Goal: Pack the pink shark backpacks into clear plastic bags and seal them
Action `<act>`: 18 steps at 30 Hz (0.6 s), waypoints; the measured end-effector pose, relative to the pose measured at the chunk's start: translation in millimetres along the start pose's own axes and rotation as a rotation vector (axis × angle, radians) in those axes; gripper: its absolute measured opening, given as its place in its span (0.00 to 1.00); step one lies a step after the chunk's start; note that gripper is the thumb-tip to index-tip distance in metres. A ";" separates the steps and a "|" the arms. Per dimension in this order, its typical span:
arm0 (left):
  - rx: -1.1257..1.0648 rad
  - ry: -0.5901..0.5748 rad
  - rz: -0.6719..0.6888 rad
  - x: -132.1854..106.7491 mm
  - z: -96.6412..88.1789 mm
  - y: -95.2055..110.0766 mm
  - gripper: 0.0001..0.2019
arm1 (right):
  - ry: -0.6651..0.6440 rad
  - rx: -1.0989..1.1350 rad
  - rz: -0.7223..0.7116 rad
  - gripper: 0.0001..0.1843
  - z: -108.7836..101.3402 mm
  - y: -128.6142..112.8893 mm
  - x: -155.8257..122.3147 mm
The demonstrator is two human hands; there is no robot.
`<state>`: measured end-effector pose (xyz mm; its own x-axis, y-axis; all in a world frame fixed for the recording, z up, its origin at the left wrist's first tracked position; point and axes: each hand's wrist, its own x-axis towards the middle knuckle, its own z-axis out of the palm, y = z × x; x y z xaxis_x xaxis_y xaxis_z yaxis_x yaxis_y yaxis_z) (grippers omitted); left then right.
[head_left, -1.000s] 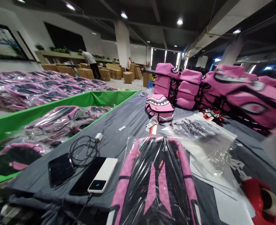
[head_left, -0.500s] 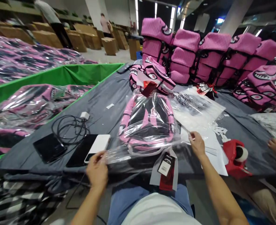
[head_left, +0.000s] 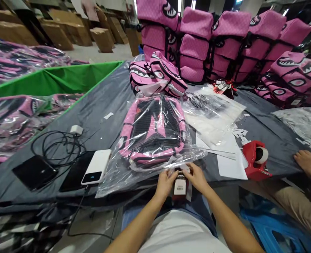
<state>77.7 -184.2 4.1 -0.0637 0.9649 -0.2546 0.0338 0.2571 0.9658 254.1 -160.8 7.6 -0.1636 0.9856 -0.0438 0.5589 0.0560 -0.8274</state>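
Observation:
A pink and black backpack (head_left: 152,130) lies in a clear plastic bag (head_left: 110,175) on the grey table (head_left: 100,105), right in front of me. My left hand (head_left: 165,182) and my right hand (head_left: 196,176) meet at the bag's near open edge. Both pinch the plastic there, close around a hang tag (head_left: 179,186) that dangles over the table edge.
A white power bank (head_left: 96,171), dark phones and a coiled cable (head_left: 57,147) lie to the left. A red tape dispenser (head_left: 255,160) and empty plastic bags (head_left: 213,112) lie to the right. Pink backpacks (head_left: 205,45) are stacked behind. Another person's hand (head_left: 305,161) rests at the far right.
My hands have come together from the bag's two near corners to its middle by the hang tag. The view has tilted further down.

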 end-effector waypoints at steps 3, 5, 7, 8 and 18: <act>-0.100 -0.204 -0.084 -16.3 10.1 -12.5 0.30 | -0.071 0.175 0.051 0.14 -15.7 3.5 -11.4; -0.067 -0.375 -0.129 -29.2 12.1 -22.7 0.33 | -0.097 0.179 0.060 0.13 -26.6 3.3 -23.1; 0.024 -0.514 -0.140 -35.0 7.2 -25.3 0.32 | -0.099 0.061 0.062 0.12 -36.5 0.2 -33.6; 0.120 -0.535 -0.104 -34.3 2.2 -22.3 0.29 | -0.084 -0.040 0.069 0.11 -40.9 -2.1 -38.1; 1.161 -0.709 1.457 30.7 19.0 64.2 0.08 | 0.287 -0.782 -0.393 0.14 -18.7 -9.4 -79.1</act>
<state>96.9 -137.1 57.4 0.9307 0.2108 0.2990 0.2172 -0.9761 0.0119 277.0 -236.3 29.2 -0.3088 0.8688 0.3871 0.9132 0.3846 -0.1347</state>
